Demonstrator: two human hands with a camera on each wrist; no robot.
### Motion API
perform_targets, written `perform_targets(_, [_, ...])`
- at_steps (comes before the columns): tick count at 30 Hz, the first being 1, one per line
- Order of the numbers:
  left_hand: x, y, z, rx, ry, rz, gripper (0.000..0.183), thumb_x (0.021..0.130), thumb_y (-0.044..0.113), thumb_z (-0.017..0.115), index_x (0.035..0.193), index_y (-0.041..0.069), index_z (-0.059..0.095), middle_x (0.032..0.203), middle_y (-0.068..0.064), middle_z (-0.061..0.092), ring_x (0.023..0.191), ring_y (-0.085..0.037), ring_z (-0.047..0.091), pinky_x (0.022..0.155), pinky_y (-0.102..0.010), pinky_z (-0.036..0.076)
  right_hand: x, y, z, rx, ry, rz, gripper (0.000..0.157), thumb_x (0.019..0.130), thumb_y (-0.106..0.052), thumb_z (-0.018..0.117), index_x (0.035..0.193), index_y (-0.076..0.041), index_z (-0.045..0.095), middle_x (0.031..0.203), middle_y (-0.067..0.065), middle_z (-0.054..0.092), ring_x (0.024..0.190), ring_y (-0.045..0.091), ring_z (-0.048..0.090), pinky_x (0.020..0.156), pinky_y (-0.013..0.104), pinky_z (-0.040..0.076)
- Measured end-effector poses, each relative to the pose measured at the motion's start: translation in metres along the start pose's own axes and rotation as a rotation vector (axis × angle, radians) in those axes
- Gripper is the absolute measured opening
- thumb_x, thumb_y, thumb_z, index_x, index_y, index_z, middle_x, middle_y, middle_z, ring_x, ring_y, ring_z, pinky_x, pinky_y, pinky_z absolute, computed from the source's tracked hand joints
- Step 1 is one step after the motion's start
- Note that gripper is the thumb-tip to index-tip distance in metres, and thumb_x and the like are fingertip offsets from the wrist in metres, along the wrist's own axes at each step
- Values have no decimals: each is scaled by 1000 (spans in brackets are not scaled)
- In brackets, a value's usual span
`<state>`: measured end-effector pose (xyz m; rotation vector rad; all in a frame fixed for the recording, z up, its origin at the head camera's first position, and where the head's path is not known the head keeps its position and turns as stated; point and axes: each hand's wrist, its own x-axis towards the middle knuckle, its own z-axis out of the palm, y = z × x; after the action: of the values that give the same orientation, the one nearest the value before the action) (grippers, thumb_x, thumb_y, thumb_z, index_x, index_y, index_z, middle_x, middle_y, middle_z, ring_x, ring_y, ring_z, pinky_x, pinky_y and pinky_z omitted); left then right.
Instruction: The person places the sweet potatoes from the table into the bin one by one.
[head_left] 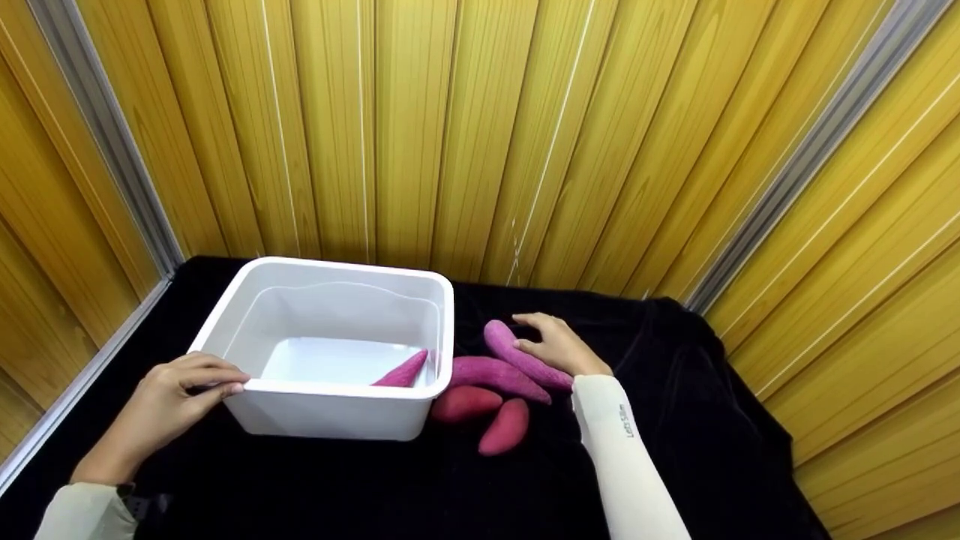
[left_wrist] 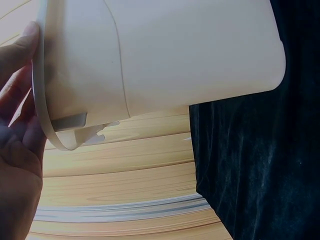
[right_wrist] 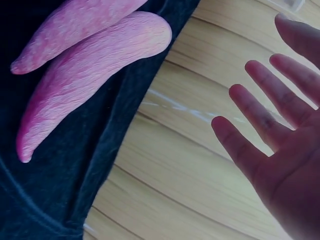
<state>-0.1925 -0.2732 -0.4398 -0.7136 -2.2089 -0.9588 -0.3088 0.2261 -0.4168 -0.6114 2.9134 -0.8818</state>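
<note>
My left hand (head_left: 184,390) pinches the near left corner of the white plastic tub's rim (head_left: 337,387), thumb outside and fingers over the edge. Inside the tub lies one purple sweet potato (head_left: 405,371), partly hidden by the near wall. Over the pile to the right, my right hand (head_left: 559,345) hovers with spread fingers, holding nothing. Below it is a long light purple sweet potato (head_left: 525,358), which shows whole in the right wrist view (right_wrist: 95,75). Another purple sweet potato (head_left: 495,377) lies against it, nearer the tub.
Two smaller red sweet potatoes (head_left: 469,405) sit in front of the purple ones, beside the tub's right wall. A black cloth (head_left: 337,487) covers the table. Yellow wood-patterned panels (head_left: 480,135) stand behind and at both sides.
</note>
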Motion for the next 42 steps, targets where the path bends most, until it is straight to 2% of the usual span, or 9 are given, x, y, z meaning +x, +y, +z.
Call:
perform_targets(18, [0,3,0,8,-12,-19,37,60,-18,79,81,13,78,81,6,71,81,10,58,76,0,43,-10,52,25,16,101,67,46,88,-9,69,132,1,56,134,20,56,129,37,47,111,50,34])
perform_targets(25, [0,2,0,17,-5,-17,37,60,-17,79,81,14,78,80,6,71,80,10,58,76,-1,42,-13,64,31,6,98,86,47,87,-7,69,131,3,55,133,21,57,128,39,47,111,50,35])
perform_targets(36, [-1,2,-1,18,-6,-37,37,61,-17,80,81,14,78,81,6,71,80,8,59,76,-1,43,-15,80,40,51,90,133,49,87,-6,69,133,4,53,135,23,54,130,39,46,112,50,34])
perform_targets(42, [-1,1,0,15,-2,-22,37,60,-17,80,81,13,78,81,6,71,80,8,59,76,-1,43,-19,88,45,57,78,144,52,86,-6,70,134,4,52,136,24,53,130,40,45,111,51,34])
